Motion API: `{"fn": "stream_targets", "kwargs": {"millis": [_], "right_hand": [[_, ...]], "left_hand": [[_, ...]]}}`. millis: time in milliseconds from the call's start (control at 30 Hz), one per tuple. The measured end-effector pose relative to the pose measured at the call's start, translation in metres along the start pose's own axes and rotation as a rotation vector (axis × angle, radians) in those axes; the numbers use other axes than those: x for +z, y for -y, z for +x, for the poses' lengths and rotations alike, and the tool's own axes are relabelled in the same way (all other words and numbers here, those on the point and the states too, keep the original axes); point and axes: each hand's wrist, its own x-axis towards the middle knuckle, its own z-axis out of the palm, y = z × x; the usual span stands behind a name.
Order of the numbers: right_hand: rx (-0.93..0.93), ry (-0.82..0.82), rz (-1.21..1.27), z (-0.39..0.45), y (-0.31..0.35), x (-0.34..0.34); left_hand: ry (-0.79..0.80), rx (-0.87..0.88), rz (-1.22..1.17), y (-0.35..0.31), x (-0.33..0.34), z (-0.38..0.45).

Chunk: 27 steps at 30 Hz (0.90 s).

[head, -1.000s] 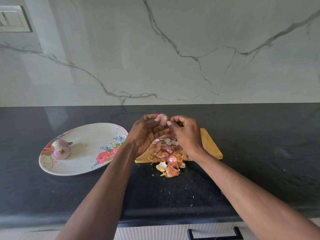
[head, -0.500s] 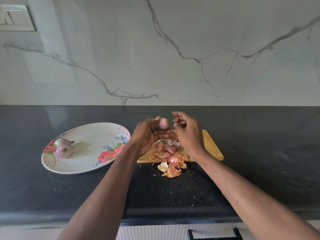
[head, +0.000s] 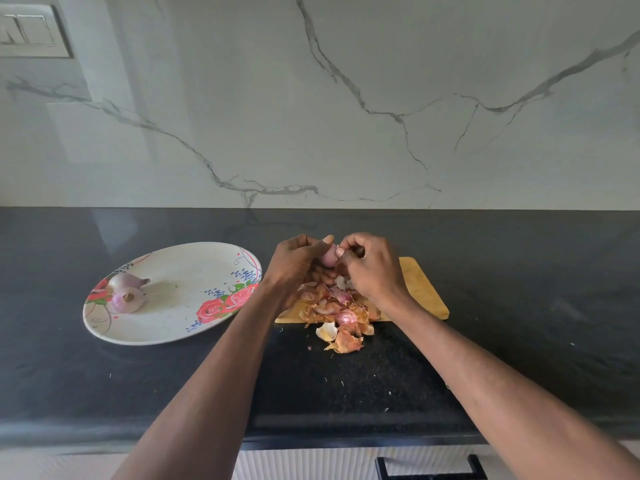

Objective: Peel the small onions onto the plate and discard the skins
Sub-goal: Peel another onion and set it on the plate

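Both forearms reach forward and converge — the left hand (head: 298, 261) curls its fingers around a small onion (head: 329, 255), thumb lying along the top. The right hand (head: 372, 268) meets it knuckles-up, fingertips bent in against the onion — seemingly pinching at its skin, though the contact is mostly hidden.

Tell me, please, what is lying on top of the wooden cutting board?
A heap of onion skins covers the near left part of the cutting board, some spilling onto the counter. Both hands hide whatever lies on the board beneath them.
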Motion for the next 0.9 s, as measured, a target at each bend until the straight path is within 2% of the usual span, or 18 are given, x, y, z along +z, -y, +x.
{"fn": "stream_targets", "kwargs": {"millis": [133,267,333,400,500,667,767,900], "right_hand": [[0.078,0.021,-0.038,0.0,0.004,0.002],[0.279,-0.013,0.173,0.005,0.0,-0.003],[0.295,0.004,0.227,0.004,-0.001,-0.007],[0.254,0.047,0.246,0.001,0.0,-0.01],[0.133,0.025,0.233,0.0,0.002,-0.011],[-0.038,0.093,0.226,-0.001,0.003,-0.006],[-0.094,0.076,0.189,-0.002,0.001,-0.005],[-0.121,0.109,0.126,-0.001,0.001,-0.008]], "left_hand": [[-0.021,0.04,0.052,0.0,-0.001,0.002],[0.038,0.009,-0.043,-0.001,0.002,-0.001],[0.038,-0.013,-0.096,-0.003,0.001,-0.001],[0.008,-0.031,-0.129,-0.003,-0.002,0.001],[-0.033,-0.072,-0.145,-0.002,-0.005,0.005],[-0.062,-0.191,-0.063,-0.002,-0.008,0.005],[-0.082,-0.251,-0.009,-0.003,-0.009,0.005],[-0.084,-0.247,0.027,-0.003,-0.01,0.006]]}}
